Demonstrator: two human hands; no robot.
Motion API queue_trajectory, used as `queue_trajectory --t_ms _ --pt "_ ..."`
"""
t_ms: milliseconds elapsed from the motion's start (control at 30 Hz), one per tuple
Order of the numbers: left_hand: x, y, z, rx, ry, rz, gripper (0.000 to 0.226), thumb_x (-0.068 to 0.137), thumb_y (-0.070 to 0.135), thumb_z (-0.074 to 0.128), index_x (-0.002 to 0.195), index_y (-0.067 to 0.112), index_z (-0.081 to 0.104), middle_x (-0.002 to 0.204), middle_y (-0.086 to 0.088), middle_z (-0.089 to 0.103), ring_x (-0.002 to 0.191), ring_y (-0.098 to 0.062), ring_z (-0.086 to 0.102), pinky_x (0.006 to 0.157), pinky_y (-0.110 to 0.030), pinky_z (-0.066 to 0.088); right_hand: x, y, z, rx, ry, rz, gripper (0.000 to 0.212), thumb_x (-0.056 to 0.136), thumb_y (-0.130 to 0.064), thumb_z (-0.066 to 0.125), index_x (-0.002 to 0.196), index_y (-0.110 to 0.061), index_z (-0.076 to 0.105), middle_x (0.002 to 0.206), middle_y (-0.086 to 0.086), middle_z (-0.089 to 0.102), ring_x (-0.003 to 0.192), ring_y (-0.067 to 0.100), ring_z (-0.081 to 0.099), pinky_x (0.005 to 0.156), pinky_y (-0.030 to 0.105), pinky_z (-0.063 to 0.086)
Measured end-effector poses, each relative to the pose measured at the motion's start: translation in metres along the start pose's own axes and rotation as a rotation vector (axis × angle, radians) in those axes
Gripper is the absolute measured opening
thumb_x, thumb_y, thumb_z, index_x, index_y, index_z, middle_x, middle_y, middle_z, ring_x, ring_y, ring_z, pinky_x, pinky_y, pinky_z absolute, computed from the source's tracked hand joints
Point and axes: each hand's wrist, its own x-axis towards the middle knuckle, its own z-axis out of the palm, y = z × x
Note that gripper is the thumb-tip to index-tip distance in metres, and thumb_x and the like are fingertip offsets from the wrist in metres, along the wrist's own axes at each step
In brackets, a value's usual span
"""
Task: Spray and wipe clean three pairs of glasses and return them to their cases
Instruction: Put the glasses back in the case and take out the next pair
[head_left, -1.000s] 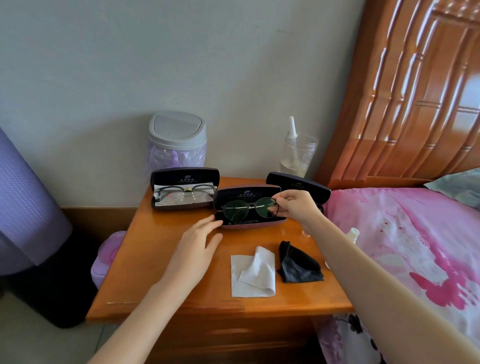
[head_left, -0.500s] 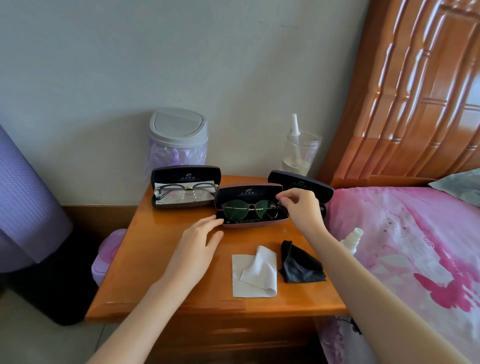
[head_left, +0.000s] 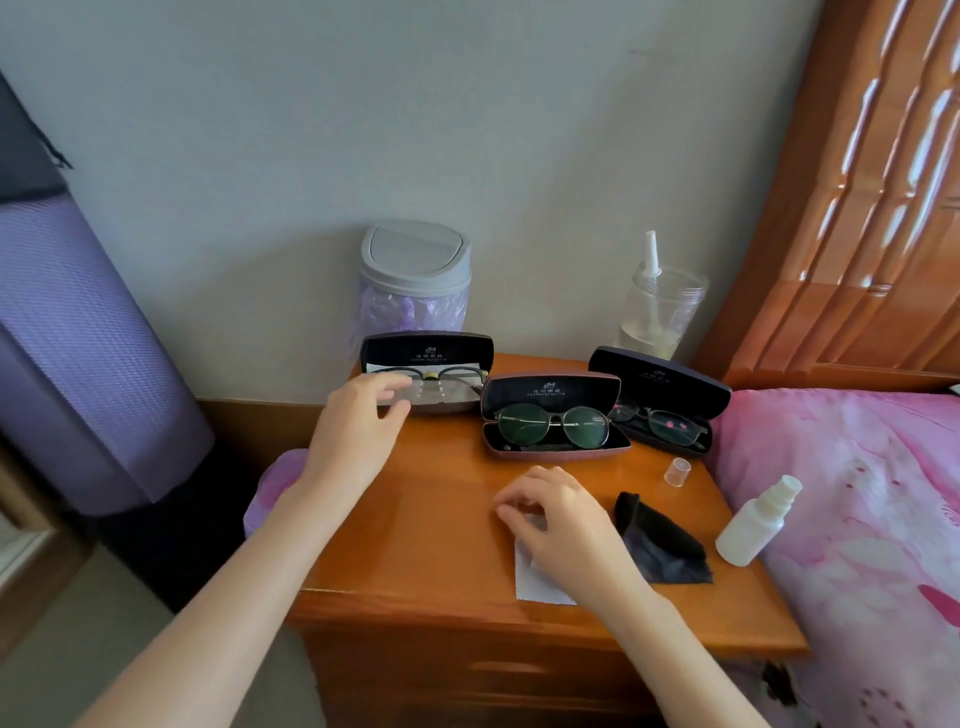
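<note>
The left hand (head_left: 358, 441) spreads loose fingers over a hard oblong case (head_left: 426, 353); the right hand (head_left: 563, 525) curls its fingers on thin white cloth (head_left: 537, 582) near the glossy desk (head_left: 441, 519) edge.

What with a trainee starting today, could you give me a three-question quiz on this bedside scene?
1. Multiple choice: how many glasses cases stand open on the nightstand? A one, B two, C three.
2. True or false: the right hand lies over the white cloth.
3. Short answer: which case does the left hand reach toward?

Key: 1 C. 2 True. 3 The left case, in front of the bin.
</note>
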Motion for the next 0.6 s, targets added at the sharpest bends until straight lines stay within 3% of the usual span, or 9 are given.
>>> queue_trajectory --t_ms 300,600 --pt "0.048 -0.005 0.023 0.257 -0.022 0.115 0.032 0.089 0.016 0.059 0.121 0.013 0.062 0.127 -0.007 0.059 0.117 -0.024 0.053 0.092 -0.035 0.046 -0.001 0.002 0.009 -0.014 0.007 -0.077 0.014 0.092 -0.027 0.059 0.102 -0.023 0.068 0.106 -0.012 0.057 0.105 0.007 0.046 0.087 0.016 0.037" --pt "0.061 -0.004 0.041 0.440 -0.053 0.119 0.024 0.091 0.015 0.057 0.113 0.014 0.065 0.117 -0.006 0.062 0.109 -0.024 0.055 0.079 -0.035 0.048 -0.002 0.000 0.005 0.019 -0.042 -0.061 0.015 0.092 -0.028 0.058 0.104 -0.025 0.067 0.107 -0.015 0.055 0.107 0.004 0.043 0.089 0.013 0.033"
